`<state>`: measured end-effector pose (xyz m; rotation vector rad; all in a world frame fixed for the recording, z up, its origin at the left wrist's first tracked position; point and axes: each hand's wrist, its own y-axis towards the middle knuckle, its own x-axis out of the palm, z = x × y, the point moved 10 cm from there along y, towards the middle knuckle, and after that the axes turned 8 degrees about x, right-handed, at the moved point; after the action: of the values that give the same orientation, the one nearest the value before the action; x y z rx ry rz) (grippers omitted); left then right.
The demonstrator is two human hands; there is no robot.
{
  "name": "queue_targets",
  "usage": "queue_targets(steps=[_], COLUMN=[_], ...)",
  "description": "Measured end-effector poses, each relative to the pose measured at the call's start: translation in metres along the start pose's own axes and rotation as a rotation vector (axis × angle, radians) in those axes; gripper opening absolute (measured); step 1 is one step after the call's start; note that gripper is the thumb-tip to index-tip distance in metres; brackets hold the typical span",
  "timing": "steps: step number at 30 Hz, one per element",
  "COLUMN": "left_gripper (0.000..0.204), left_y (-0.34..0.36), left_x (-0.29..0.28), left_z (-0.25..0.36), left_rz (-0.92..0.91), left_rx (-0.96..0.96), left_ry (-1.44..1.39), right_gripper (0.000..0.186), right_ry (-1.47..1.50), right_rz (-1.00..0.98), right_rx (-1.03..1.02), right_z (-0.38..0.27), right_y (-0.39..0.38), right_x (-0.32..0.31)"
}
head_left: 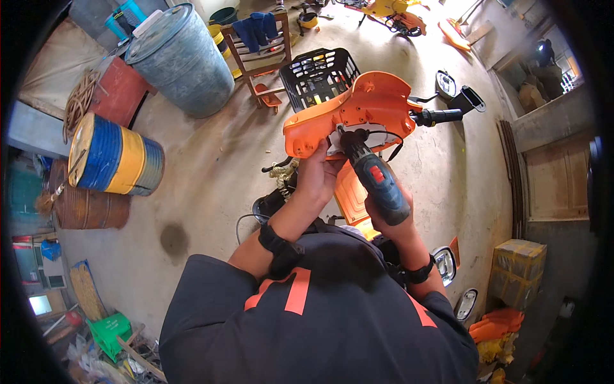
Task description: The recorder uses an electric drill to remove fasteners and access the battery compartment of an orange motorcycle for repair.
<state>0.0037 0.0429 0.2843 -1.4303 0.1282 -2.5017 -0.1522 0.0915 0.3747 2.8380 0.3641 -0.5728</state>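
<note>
My right hand (398, 221) is wrapped round a dark teal power drill (382, 187) with a red switch. The drill points away from me, its tip up against the inner side of an orange plastic fairing panel (306, 132). My left hand (318, 174) grips the panel's lower left edge, thumb on the near face. Screw holes dot the panel, and a pale part and a black cable (400, 148) lie along its lower middle. Beside its right end juts a black handlebar grip (442, 116). Any screw at the drill's tip is too small to make out.
A black plastic basket (295, 83) is just beyond the panel. A wooden chair (262, 64) and a large blue drum (185, 64) stand at the far left, with a blue-and-yellow barrel (125, 160) nearer. A taped cardboard box (519, 269) sits at the right.
</note>
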Motion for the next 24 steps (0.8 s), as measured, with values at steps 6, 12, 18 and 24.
queue_targets(steps=[6, 12, 18, 24], left_gripper=[0.027, 0.028, 0.028, 0.028], left_y=[-0.002, 0.000, 0.003, 0.000], left_x=[0.002, 0.009, 0.002, -0.010], left_z=[0.002, 0.007, 0.002, -0.006], left_rz=[0.025, -0.027, 0.011, 0.192], left_rx=[0.060, 0.091, 0.044, -0.063], left_ry=[0.052, 0.054, -0.003, -0.073], right_gripper=[0.056, 0.036, 0.037, 0.067], right_ry=[0.032, 0.075, 0.025, -0.063], right_rz=[0.046, 0.051, 0.074, 0.039], right_rx=[0.093, 0.089, -0.014, -0.053], right_z=[0.005, 0.003, -0.005, -0.005], right_y=[-0.001, -0.003, -0.001, 0.001], right_x=[-0.001, -0.005, -0.007, -0.002])
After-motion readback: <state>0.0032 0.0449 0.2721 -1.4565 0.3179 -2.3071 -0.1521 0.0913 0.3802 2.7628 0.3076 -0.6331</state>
